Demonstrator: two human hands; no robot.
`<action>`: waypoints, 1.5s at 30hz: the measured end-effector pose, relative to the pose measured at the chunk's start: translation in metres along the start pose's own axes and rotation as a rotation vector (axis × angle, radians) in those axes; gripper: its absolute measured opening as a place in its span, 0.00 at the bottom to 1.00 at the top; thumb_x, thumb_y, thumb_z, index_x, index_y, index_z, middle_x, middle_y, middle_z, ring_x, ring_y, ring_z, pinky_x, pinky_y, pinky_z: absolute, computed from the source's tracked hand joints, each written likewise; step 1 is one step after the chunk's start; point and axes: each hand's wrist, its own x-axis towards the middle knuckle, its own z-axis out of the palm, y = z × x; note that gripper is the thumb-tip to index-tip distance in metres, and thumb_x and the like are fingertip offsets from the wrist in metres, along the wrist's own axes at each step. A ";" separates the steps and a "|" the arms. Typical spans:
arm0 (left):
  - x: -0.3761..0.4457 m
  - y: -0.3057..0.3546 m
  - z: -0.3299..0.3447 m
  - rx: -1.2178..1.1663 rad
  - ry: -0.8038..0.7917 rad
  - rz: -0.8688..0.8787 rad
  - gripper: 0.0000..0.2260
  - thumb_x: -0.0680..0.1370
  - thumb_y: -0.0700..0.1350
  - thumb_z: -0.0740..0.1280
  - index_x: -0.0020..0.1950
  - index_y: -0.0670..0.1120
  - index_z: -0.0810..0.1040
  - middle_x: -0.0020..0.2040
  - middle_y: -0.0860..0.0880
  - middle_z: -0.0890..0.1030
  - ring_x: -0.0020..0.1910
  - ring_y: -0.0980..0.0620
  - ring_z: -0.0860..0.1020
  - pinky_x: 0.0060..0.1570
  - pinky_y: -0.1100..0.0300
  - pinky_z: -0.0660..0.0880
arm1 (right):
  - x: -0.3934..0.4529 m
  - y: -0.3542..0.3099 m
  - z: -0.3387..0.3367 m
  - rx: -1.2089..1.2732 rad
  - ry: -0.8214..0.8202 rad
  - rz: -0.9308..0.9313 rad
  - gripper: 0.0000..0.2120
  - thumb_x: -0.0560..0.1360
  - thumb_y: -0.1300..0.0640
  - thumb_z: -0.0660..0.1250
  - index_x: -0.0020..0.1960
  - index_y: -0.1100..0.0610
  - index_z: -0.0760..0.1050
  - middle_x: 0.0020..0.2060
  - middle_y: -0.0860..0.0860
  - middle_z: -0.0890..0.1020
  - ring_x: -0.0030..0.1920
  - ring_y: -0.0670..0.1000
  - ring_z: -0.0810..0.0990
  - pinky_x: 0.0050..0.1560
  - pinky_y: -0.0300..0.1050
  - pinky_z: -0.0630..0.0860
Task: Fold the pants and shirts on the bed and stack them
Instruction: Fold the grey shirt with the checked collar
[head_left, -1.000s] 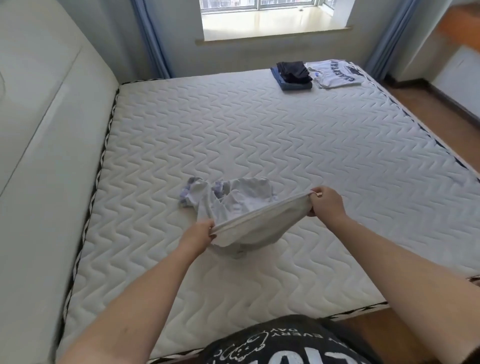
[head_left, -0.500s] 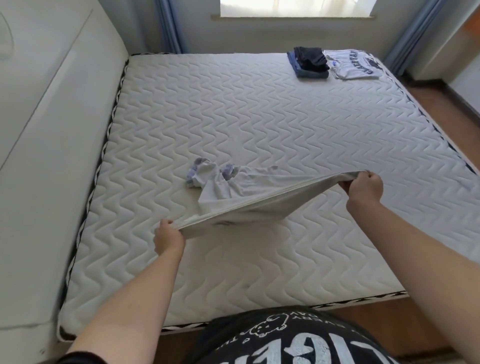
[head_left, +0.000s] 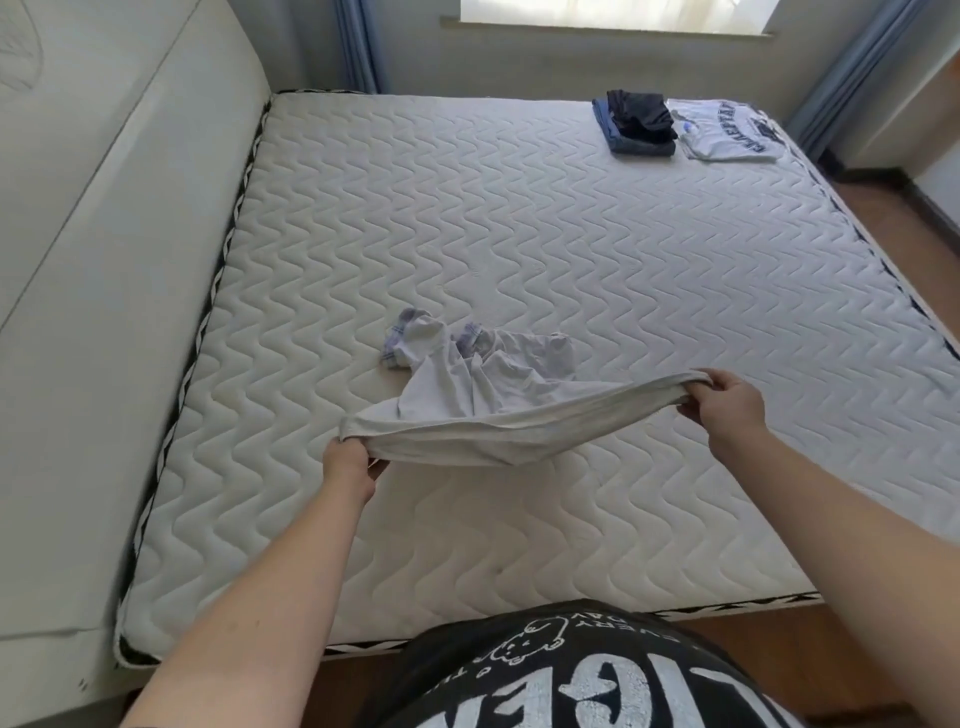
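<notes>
Since half a second ago, both hands have dropped a little and the stretched hem sags lower between them; since a full second ago they have pulled far apart. Now the left hand (head_left: 349, 464) pinches one end of the hem of a pale grey shirt (head_left: 488, 395), its fingers curled round the cloth and the thumb side partly hidden beneath it. At the other end, the right hand (head_left: 730, 402) grips the hem too, fingers bunched over the gathered edge. Between the two hands the hem hangs in a shallow curve just above the mattress (head_left: 597, 260). Beyond it, the rest of the shirt lies crumpled on the bed, near the middle of the near half, with blue checked cuffs showing at its far end.

Far off, by the corner near the window, a dark folded stack (head_left: 638, 122) sits on the mattress: black cloth on top of blue. Just beside it on the right lies a folded white shirt (head_left: 727, 132) with dark printed letters. To the left of the bed stands a padded headboard (head_left: 104, 234), and blue curtains (head_left: 358, 47) hang by the window.
</notes>
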 end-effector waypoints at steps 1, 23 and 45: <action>0.001 -0.001 0.002 0.090 -0.010 0.046 0.11 0.83 0.39 0.59 0.65 0.42 0.72 0.56 0.42 0.76 0.44 0.48 0.76 0.45 0.49 0.77 | 0.001 0.003 -0.001 -0.032 0.003 -0.011 0.01 0.78 0.64 0.67 0.49 0.61 0.77 0.42 0.59 0.78 0.36 0.52 0.78 0.30 0.35 0.79; 0.003 -0.036 -0.074 1.129 0.292 0.281 0.10 0.75 0.38 0.59 0.48 0.43 0.80 0.41 0.40 0.82 0.38 0.40 0.82 0.45 0.44 0.81 | -0.004 0.132 -0.098 -0.971 0.003 0.096 0.07 0.77 0.64 0.56 0.52 0.56 0.70 0.45 0.60 0.79 0.42 0.59 0.74 0.39 0.48 0.68; 0.043 0.060 0.102 0.956 -0.130 0.209 0.13 0.77 0.39 0.69 0.61 0.40 0.81 0.51 0.41 0.82 0.49 0.43 0.80 0.50 0.52 0.77 | 0.122 0.051 0.027 0.007 0.014 0.437 0.14 0.77 0.66 0.68 0.62 0.69 0.76 0.51 0.60 0.79 0.42 0.55 0.79 0.41 0.37 0.81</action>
